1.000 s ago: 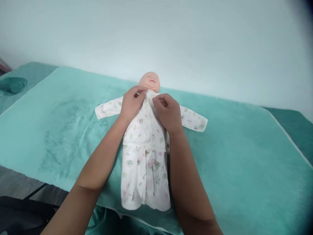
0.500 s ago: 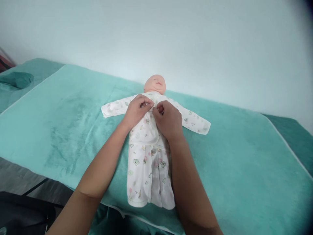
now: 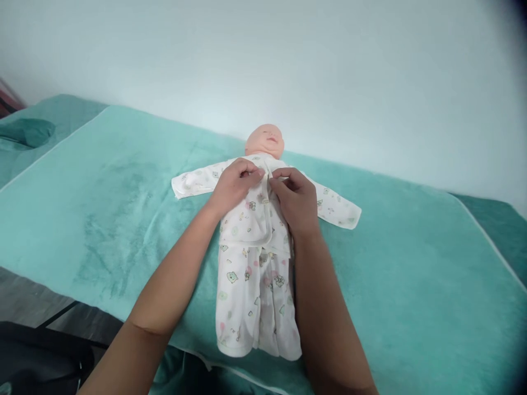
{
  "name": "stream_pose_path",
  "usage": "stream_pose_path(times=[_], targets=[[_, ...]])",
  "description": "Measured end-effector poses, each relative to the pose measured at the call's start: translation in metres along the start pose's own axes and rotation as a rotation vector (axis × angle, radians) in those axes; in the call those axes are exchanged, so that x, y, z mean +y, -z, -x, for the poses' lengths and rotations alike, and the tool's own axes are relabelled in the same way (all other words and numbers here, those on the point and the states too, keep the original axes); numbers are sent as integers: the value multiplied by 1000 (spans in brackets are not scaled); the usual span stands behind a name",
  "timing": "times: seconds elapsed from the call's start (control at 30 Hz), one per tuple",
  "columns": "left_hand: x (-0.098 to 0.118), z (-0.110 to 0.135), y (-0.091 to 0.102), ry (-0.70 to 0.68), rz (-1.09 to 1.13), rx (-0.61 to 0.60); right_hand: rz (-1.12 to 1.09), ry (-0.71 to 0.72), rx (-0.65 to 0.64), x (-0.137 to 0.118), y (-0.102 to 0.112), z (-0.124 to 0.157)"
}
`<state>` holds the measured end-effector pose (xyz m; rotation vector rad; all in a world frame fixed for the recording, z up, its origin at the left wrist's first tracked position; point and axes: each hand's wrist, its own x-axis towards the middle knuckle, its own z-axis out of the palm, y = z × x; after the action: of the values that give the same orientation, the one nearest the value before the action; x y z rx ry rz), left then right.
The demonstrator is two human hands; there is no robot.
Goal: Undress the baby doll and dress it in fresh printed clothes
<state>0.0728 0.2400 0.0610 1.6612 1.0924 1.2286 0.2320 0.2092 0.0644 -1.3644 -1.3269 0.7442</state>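
Observation:
A baby doll (image 3: pixel 265 140) lies face up with its head toward the wall. It wears a white baby shirt (image 3: pixel 247 225) with small printed figures, both sleeves spread sideways, over matching pants (image 3: pixel 236 291). At the chest, my left hand (image 3: pixel 237 185) is closed in a pinch on the front edge of the shirt. Just to its right, my right hand (image 3: pixel 297 200) is bent with thumb and forefinger pinching at the same opening. The fingertips of both hands nearly meet. What exactly lies between the right fingertips is partly hidden.
A green plush cover (image 3: pixel 403 263) lies over the table under the doll. The pale wall (image 3: pixel 263 60) rises directly behind. A dark face-hole-like recess (image 3: pixel 27 134) shows at the far left, and a black object (image 3: pixel 37 356) stands below the table's left front.
My right hand has shifted slightly right, and its forefinger has straightened toward the shirt edge. My left hand still pinches the shirt front. The whole view has shifted a little.

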Motion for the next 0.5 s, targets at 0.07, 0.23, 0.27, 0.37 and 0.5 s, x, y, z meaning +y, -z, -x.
stream_pose_path(times=[0.07, 0.23, 0.27, 0.37, 0.5], targets=[[1, -1, -1, -28, -24, -14, -25, -9, 2, 3, 1, -2], [2, -3, -4, -49, -55, -9, -100, -8, 21, 12, 1, -5], [1, -3, -4, -47, -51, -4, -113, -4, 22, 13, 1, -5], [0, -3, -5, -39, -40, 7, -121, 11, 22, 15, 1, -5], [1, -3, -6, -19, -44, 16, -104, 18, 15, 15, 2, -6]])
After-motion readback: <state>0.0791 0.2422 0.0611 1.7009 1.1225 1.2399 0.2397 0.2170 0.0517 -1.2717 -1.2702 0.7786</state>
